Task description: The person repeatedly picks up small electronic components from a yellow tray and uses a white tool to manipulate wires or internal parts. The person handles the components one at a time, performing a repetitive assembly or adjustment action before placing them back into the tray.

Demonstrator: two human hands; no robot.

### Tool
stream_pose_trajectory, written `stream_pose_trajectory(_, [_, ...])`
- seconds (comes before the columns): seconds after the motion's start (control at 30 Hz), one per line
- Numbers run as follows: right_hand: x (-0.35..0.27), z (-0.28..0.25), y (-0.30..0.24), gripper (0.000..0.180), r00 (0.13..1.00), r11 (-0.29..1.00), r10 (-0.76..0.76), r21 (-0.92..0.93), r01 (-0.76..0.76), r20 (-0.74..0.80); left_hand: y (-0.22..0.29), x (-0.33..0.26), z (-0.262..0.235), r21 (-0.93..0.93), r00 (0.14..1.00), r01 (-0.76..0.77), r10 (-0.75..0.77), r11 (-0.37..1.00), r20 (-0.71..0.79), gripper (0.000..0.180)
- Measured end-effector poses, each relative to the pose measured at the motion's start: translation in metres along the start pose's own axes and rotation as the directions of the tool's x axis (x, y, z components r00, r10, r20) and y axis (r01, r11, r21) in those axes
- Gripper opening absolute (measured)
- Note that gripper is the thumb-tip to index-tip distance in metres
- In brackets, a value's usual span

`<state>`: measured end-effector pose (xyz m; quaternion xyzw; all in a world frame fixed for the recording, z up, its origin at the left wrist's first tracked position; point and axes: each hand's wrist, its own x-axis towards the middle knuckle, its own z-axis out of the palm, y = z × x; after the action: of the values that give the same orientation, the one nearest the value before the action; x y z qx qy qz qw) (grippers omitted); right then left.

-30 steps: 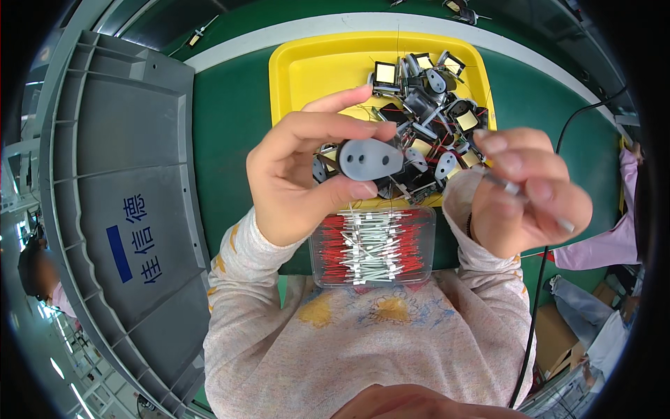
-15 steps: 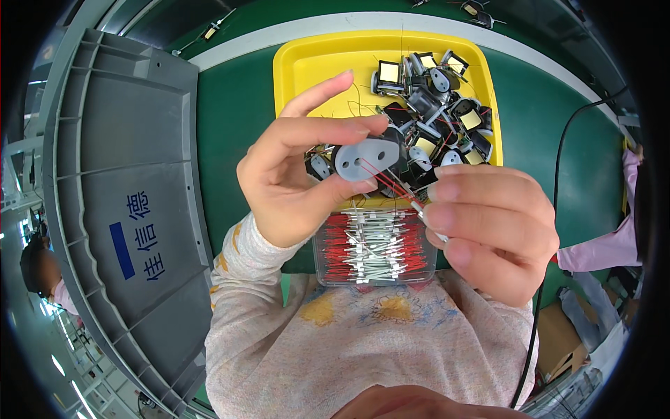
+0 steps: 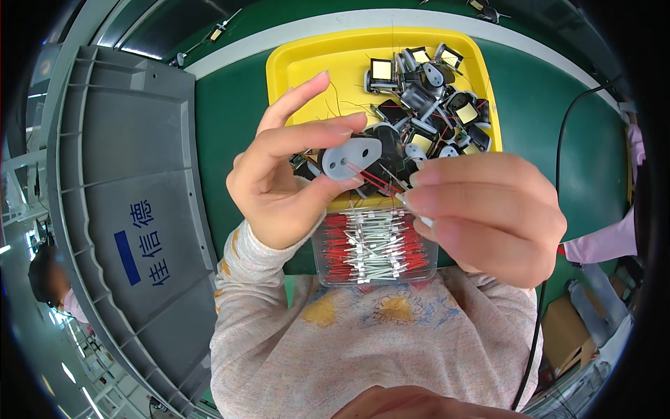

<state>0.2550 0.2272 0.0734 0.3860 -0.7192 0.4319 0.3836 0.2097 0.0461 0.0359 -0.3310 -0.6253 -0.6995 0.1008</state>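
My left hand [image 3: 276, 185] pinches a small black component with a grey oval end plate [image 3: 351, 158] between thumb and index finger. Holes show in the plate, and thin red wires [image 3: 374, 181] run from it toward my right hand. My right hand [image 3: 499, 220] is closed around a slim white piece [image 3: 423, 221] at the end of these wires; its fingers partly cover it. Both hands are above the near part of a yellow tray [image 3: 307, 63], where many similar black components [image 3: 419, 98] lie heaped. Nearer me, a clear plastic box [image 3: 319, 257] contains red and white wire leads [image 3: 377, 244].
A large grey plastic crate [image 3: 139, 174] stands on the left of the green table [image 3: 523, 112]. A black cable [image 3: 558, 167] hangs along the right side. More components [image 3: 218, 31] lie beyond the pale strip at the back. A person's pink sleeve [image 3: 604, 237] shows at far right.
Both hands have shifted slightly left with the component and the white piece. The whole view has shifted a little too. Each grip stays the same.
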Motion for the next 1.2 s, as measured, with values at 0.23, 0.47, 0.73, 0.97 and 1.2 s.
stream_pose_trajectory(0.23, [0.0,0.002,0.0,0.027,0.999,0.998,0.044,-0.046,-0.045,-0.031,0.003,0.002,0.0,0.137,0.999,-0.029,0.023,0.99,0.048,0.032])
stream_pose_trajectory(0.47, [-0.005,-0.003,0.003,0.021,0.999,0.994,0.022,-0.109,-0.017,0.042,0.005,0.002,0.0,0.21,0.999,0.008,-0.016,0.978,0.036,0.034])
stream_pose_trajectory(0.73, [-0.006,-0.004,0.009,0.02,0.999,0.999,-0.008,-0.04,0.01,0.043,0.004,0.003,-0.002,0.162,0.997,-0.019,0.008,0.987,0.073,0.035])
stream_pose_trajectory(0.97, [-0.004,-0.004,0.007,0.021,0.998,0.999,0.035,-0.012,-0.035,0.045,0.003,0.003,-0.002,0.106,0.998,-0.025,0.018,0.994,0.063,0.034])
stream_pose_trajectory(1.2, [0.003,0.004,0.009,0.022,0.999,1.0,0.009,0.001,-0.009,-0.046,0.003,0.002,0.0,0.08,0.999,-0.029,0.027,0.996,0.032,0.035])
